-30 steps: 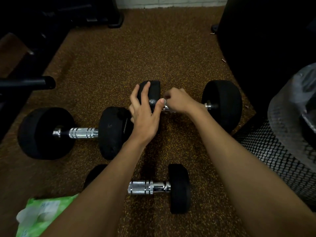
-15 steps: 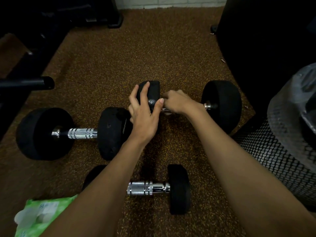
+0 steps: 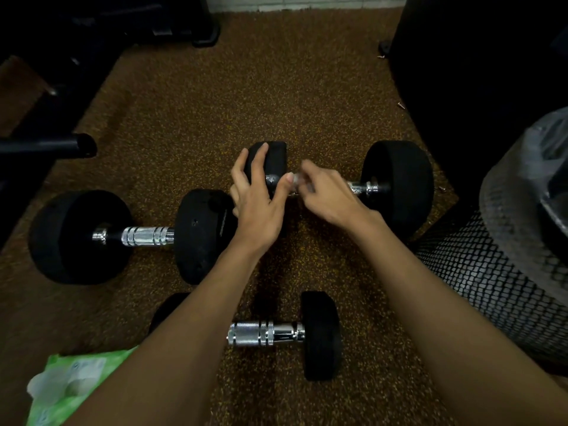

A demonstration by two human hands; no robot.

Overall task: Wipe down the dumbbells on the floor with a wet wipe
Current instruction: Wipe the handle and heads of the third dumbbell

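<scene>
Three black dumbbells with chrome handles lie on the speckled brown floor. My left hand (image 3: pixel 257 200) grips the left head (image 3: pixel 273 156) of the far dumbbell, fingers over the top and thumb on its inner face. My right hand (image 3: pixel 326 192) is closed over that dumbbell's handle (image 3: pixel 361 188) beside the left head, blurred by motion. A pale scrap of wet wipe (image 3: pixel 297 179) shows at its fingertips. The right head (image 3: pixel 399 186) rests on the floor. A larger dumbbell (image 3: pixel 144 236) lies to the left. A small dumbbell (image 3: pixel 270 333) lies near me, partly under my left forearm.
A green pack of wet wipes (image 3: pixel 66 385) lies at the lower left. A black mesh bin (image 3: pixel 491 290) with a plastic liner stands on the right. Dark gym equipment fills the right back and the left side, with a black bar end (image 3: pixel 78 146) sticking out.
My right hand has shifted slightly along the handle, its fingers have turned upward and it is now blurred. My left hand keeps the same hold on the left head.
</scene>
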